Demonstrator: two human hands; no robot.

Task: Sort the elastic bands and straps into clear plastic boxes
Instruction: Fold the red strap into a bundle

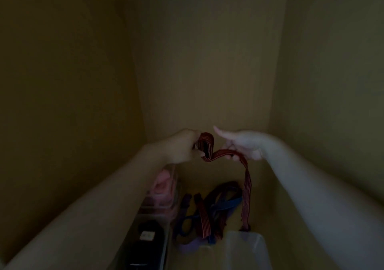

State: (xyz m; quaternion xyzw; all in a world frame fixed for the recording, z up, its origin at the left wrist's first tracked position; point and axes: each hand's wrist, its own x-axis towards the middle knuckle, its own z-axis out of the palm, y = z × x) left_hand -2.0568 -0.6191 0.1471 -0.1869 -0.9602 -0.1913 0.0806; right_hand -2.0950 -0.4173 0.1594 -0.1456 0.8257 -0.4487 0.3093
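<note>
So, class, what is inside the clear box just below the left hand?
Through the wall of the clear box, pink rolled bands show. The left forearm covers its left side, so anything there or under them cannot be seen.

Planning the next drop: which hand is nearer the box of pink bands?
Left. The left hand is just above the box; the right hand is farther right, past the strap both hold.
</note>
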